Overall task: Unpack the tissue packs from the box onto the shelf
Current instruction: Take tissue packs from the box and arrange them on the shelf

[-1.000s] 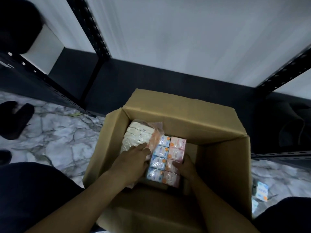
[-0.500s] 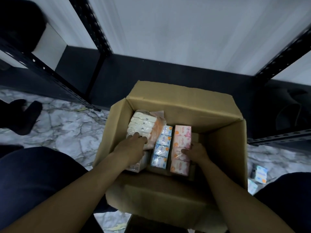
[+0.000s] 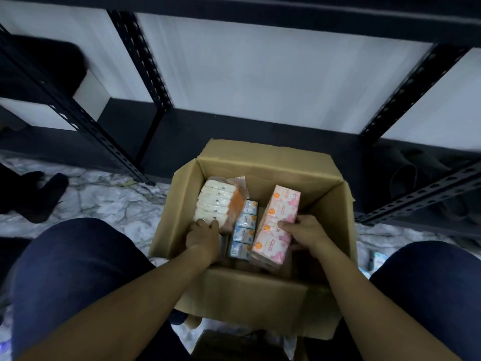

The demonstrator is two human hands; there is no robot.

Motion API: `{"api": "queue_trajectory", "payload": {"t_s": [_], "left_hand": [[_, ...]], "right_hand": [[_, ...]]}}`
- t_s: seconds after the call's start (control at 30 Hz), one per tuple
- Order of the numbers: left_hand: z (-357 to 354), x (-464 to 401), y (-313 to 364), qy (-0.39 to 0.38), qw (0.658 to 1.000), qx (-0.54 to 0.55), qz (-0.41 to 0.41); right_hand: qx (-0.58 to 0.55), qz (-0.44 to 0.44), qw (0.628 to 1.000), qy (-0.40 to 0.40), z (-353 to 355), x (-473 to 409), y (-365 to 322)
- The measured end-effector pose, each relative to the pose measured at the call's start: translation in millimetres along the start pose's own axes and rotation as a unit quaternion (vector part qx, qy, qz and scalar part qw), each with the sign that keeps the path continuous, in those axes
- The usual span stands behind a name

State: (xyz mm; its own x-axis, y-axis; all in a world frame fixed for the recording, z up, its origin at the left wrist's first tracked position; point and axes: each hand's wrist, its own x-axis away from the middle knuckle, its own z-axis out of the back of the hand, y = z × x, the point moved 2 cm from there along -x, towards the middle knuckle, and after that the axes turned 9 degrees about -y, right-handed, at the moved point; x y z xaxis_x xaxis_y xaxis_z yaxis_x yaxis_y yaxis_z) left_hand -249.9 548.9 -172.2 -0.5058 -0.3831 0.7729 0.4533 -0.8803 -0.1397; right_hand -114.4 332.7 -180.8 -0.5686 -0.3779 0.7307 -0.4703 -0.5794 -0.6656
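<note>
Open cardboard box (image 3: 250,295); pink pack (image 3: 276,230) tilted, blue pack (image 3: 243,230), white pack (image 3: 213,201) inside
</note>
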Motion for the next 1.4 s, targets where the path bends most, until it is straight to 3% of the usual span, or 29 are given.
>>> {"api": "queue_trajectory", "payload": {"t_s": [0.17,0.53,0.83,1.1,1.27,1.4], "left_hand": [[-11,-2,8,0.037,0.999,0.013,0.028],[-2,1,13,0.0,0.996,0.053,0.077],[56,40,-15,-0.022,0.978,0.207,0.014],[133,101,-33,-0.011,0.933,0.337,-0.127],[197,167,-44,0.057,0.924,0.336,-0.171],[234,218,-61,0.109,0.896,0.382,-0.199]], "right_hand": [[-0.021,0.017,1.0,0.01,0,21,-2],[-0.047,0.039,0.998,0.021,4,43,-9],[-0.103,0.076,0.992,0.021,0,79,-32],[-0.167,0.155,0.973,0.025,15,143,-69],[-0.188,0.241,0.951,0.04,28,193,-105],[-0.206,0.305,0.929,0.04,30,237,-139]]}}
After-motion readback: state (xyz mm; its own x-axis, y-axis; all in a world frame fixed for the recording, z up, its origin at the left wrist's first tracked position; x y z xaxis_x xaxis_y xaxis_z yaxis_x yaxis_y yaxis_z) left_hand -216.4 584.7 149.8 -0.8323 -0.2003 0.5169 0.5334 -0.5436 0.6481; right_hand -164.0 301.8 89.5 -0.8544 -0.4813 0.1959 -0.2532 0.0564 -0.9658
